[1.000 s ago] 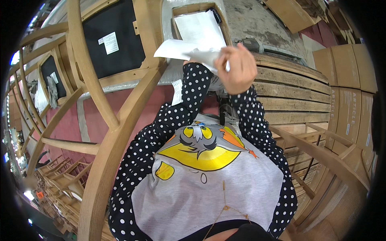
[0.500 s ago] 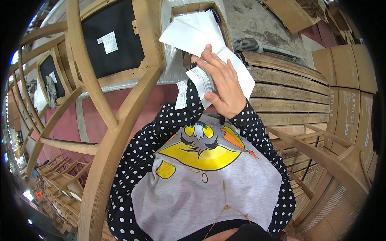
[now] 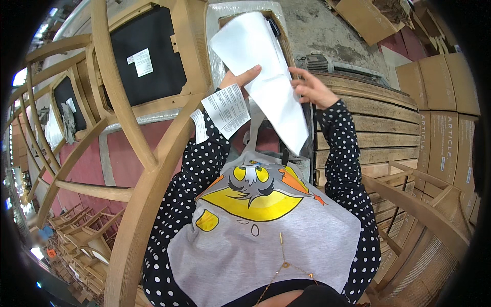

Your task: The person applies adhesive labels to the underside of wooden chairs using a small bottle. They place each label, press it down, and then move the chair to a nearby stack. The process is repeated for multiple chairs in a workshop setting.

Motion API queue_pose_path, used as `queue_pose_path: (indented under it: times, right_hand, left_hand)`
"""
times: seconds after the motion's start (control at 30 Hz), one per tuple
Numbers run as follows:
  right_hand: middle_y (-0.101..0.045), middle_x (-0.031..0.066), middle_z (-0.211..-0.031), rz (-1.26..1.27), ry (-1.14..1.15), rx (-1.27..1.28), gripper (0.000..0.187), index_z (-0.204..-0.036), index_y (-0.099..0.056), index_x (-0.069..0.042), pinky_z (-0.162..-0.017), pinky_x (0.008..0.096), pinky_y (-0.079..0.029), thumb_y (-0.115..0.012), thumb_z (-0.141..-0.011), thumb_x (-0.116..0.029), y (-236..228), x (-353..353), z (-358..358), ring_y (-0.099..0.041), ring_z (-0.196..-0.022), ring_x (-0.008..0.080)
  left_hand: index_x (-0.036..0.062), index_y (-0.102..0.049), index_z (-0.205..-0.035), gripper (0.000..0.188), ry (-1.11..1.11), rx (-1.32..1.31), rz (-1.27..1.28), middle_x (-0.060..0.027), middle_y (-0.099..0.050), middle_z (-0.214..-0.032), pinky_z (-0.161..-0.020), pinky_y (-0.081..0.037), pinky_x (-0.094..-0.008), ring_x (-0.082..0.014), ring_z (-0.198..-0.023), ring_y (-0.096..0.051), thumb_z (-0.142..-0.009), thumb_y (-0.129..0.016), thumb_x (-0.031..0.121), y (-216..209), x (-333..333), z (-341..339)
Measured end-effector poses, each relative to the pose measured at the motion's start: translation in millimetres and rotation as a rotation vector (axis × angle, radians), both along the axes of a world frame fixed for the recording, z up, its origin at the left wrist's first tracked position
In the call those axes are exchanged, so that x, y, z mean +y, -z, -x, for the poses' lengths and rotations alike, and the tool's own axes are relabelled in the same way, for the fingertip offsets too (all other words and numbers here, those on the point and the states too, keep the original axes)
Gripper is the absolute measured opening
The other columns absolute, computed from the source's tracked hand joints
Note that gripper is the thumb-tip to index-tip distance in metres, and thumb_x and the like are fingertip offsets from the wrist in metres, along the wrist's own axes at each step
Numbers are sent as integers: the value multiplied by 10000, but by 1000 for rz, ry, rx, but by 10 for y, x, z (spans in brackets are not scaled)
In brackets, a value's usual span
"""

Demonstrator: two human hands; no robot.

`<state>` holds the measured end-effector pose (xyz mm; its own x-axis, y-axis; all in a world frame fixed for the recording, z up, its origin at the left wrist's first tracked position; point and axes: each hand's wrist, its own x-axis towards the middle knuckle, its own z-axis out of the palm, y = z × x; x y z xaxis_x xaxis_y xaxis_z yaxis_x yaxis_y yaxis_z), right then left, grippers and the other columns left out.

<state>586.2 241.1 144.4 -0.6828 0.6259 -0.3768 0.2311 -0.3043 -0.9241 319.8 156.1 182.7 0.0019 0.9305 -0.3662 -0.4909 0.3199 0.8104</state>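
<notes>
My left hand [image 3: 236, 79] grips a long bundle of blank white paper sheets [image 3: 268, 66], its thumb lying on top and the other fingers hidden underneath. Two printed white labels, a larger one [image 3: 226, 111] and a narrow one [image 3: 199, 126], lie along my left wrist and sleeve; whether they are stuck there or held I cannot tell. My right hand [image 3: 314, 90] is at the right edge of the sheets, fingers apart and slightly bent, with no paper visibly pinched. To the left stands a wooden chair frame [image 3: 148, 158].
Behind the sheets is an open carton [image 3: 223, 21] with a dark object [image 3: 274, 27] at its edge. A black seat underside [image 3: 153, 51] bears a white label. On the right are wooden slats [image 3: 368, 120], a motor [image 3: 318, 62], stacked cartons [image 3: 445, 84] and another chair frame [image 3: 424, 204].
My left hand has come into view, moving left with the printed labels. My right hand has lifted off the labels and moved right. The fanned white sheets are now closer together.
</notes>
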Motion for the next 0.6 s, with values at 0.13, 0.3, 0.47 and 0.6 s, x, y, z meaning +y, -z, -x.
queue_pose_path:
  times: [0.13, 0.3, 0.47, 0.6]
  right_hand:
    - [-459, 269, -1503, -93, -52, 46, 1056, -1605, -247, -73, -1079, 463, -467, -861, -818, -419, 45, 77, 358, -511, -1339, 349]
    - [-320, 307, -1594, -341, 55, 252, 1092, -1622, -212, -107, -1185, 547, -334, -867, -805, -419, -331, -8, 856, -332, -1487, 448]
    - [-623, 187, -1400, -687, 207, 218, 610, -1443, -561, -89, -1107, 416, -455, -770, -896, -257, -456, -17, 927, -593, -1321, 288]
    - [-699, 154, -1298, -1090, 201, -196, 441, -1292, -673, -37, -1053, 389, -499, -746, -903, -233, -98, 357, 730, -660, -1227, 255]
  left_hand:
    - [28, -359, -1524, 826, -51, 0, -25, -175, -579, -1378, -969, -578, -367, -259, -1209, -638, -899, -810, 324, 49, 58, 105]
    - [29, -455, -1469, 740, -211, -30, -266, -151, -653, -1290, -903, -604, -378, -247, -1071, -708, -922, -775, 413, 65, 184, 125]
    - [56, -425, -1472, 613, -128, -528, -62, -159, -648, -1283, -898, -607, -438, -301, -1086, -702, -986, -715, 290, 238, 208, 211]
    - [29, -441, -1443, 535, -254, -287, -98, -170, -661, -1262, -939, -597, -468, -305, -1117, -693, -1014, -661, 261, 611, 136, 51]
